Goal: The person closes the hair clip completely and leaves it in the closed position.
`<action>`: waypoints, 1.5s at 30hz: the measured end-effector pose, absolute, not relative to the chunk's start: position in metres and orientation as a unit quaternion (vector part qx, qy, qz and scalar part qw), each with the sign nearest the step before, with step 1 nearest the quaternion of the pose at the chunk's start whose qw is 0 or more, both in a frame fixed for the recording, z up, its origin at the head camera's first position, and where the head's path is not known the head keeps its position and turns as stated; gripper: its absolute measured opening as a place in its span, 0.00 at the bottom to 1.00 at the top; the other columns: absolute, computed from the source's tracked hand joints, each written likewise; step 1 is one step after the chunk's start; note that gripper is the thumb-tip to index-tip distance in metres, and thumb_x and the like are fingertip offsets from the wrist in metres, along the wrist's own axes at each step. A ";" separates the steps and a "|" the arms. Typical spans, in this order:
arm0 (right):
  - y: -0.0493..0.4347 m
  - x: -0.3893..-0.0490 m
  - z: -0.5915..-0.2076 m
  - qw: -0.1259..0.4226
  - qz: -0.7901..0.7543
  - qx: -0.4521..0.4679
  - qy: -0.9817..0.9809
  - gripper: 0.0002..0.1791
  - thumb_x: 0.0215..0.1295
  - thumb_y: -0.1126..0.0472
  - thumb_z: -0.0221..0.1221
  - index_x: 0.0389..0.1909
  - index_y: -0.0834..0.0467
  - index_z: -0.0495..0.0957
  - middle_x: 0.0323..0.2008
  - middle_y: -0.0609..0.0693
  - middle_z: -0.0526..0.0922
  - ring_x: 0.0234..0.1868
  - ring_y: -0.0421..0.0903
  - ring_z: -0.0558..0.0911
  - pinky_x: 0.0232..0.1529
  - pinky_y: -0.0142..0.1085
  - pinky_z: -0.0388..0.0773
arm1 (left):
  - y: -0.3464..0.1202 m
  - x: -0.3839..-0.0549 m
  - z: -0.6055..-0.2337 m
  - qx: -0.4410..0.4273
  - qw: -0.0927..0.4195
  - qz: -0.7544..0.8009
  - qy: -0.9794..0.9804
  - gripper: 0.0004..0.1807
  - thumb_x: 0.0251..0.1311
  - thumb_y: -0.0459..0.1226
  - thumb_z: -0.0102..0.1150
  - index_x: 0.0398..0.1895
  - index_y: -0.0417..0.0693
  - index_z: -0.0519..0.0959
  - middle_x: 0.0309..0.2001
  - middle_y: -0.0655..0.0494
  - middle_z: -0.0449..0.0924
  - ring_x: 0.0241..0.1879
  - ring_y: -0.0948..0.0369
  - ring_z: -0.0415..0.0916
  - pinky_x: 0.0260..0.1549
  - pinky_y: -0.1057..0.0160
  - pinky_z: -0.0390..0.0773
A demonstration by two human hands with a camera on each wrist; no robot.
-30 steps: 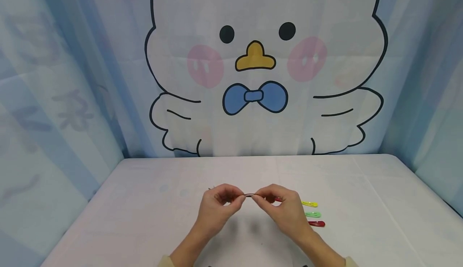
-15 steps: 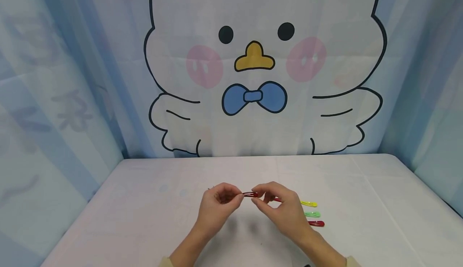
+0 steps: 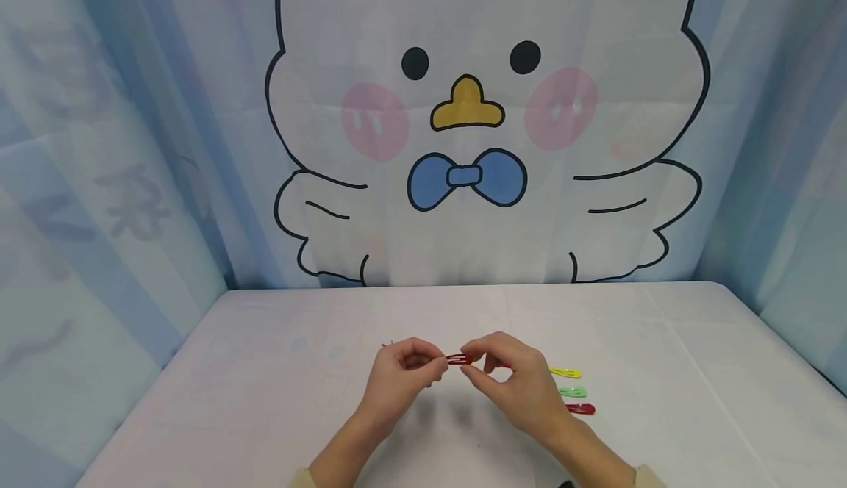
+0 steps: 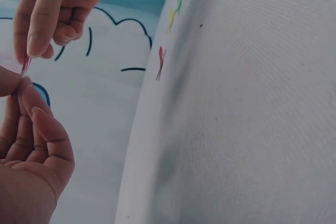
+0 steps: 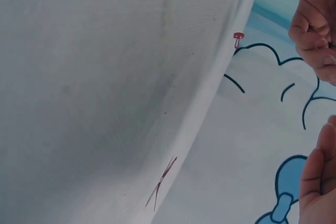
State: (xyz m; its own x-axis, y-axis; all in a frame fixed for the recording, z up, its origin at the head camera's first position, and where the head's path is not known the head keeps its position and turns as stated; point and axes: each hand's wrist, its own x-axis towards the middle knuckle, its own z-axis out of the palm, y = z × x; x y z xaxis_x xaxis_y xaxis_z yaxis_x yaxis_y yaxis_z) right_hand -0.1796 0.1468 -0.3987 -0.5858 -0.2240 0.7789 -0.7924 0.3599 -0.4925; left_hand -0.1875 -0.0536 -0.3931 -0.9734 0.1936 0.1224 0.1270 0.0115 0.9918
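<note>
Between my two hands is a dark red snap hair clip, raised above the table with its slotted face showing. The left hand pinches its left end between thumb and fingertips. At its other end the right hand has thumb and index finger around the tip. From the left wrist view, the clip bridges the right hand's fingertips above and the left hand below. Only parts of the left hand and right hand enter the right wrist view, where the held clip is out of frame.
Right of the right hand lie a yellow clip, a green clip and a red clip. Another red clip lies apart from them. Something thin pokes out behind the left hand. A cartoon-print curtain backs the white table.
The clip has turned from edge-on to showing its red slotted face. The right thumb and index finger have parted slightly around its end. Both hands stay nearly in place.
</note>
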 end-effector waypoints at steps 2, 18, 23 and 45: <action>0.147 -0.179 -0.398 0.310 0.452 0.332 -0.768 0.18 0.51 0.75 0.73 0.41 0.55 0.85 0.34 0.43 0.84 0.30 0.40 0.79 0.33 0.29 0.78 | -0.054 -0.188 -0.393 0.111 0.030 0.693 0.712 0.09 0.61 0.33 0.69 0.40 0.34 0.82 0.30 0.52 0.83 0.31 0.60 0.76 0.32 0.66 0.77; 0.150 -0.177 -0.396 0.292 0.438 0.311 -0.792 0.18 0.50 0.74 0.74 0.39 0.52 0.85 0.34 0.39 0.84 0.28 0.41 0.78 0.31 0.30 0.77 | -0.054 -0.190 -0.393 0.124 0.053 0.698 0.703 0.10 0.61 0.32 0.68 0.41 0.32 0.82 0.30 0.53 0.83 0.30 0.61 0.76 0.31 0.66 0.75; 0.153 -0.178 -0.395 0.298 0.449 0.319 -0.779 0.19 0.50 0.75 0.73 0.39 0.52 0.85 0.33 0.42 0.84 0.29 0.40 0.78 0.31 0.30 0.78 | -0.060 -0.192 -0.391 0.130 0.050 0.694 0.706 0.13 0.62 0.32 0.68 0.44 0.30 0.80 0.33 0.51 0.84 0.32 0.59 0.78 0.33 0.67 0.76; 0.169 -0.178 -0.396 0.295 0.453 0.282 -0.792 0.18 0.49 0.75 0.73 0.37 0.52 0.86 0.31 0.38 0.82 0.26 0.37 0.77 0.29 0.36 0.78 | -0.093 -0.216 -0.401 0.100 -0.023 0.601 0.793 0.10 0.62 0.33 0.67 0.44 0.39 0.82 0.36 0.54 0.83 0.37 0.58 0.79 0.36 0.64 0.78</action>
